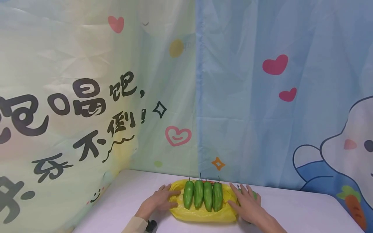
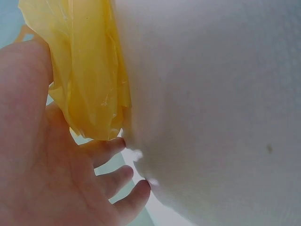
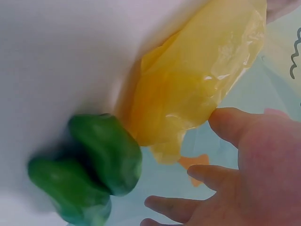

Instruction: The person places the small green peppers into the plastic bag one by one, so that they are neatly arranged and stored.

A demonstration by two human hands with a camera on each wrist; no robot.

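Note:
Several long green peppers [image 1: 199,194] with thin stems lie side by side on a crumpled yellow plastic bag [image 1: 202,216] on the table. At the bag's left end is my left hand [image 1: 160,199], fingers spread loosely; in the left wrist view the thumb lies along the yellow plastic and the other fingertips are near the table. My right hand [image 1: 247,202] is at the right end with its fingers apart, and its thumb tip meets the plastic in the right wrist view. Two more green peppers [image 3: 106,153] lie beside the bag there, partly hidden behind the right hand in the head view.
The white table [image 1: 116,200] runs back to a printed curtain [image 1: 227,106] with hearts, lettering and a cartoon figure. A small bit of red [image 1: 208,182] shows behind the peppers. A black object [image 1: 151,225] sits under the left wrist.

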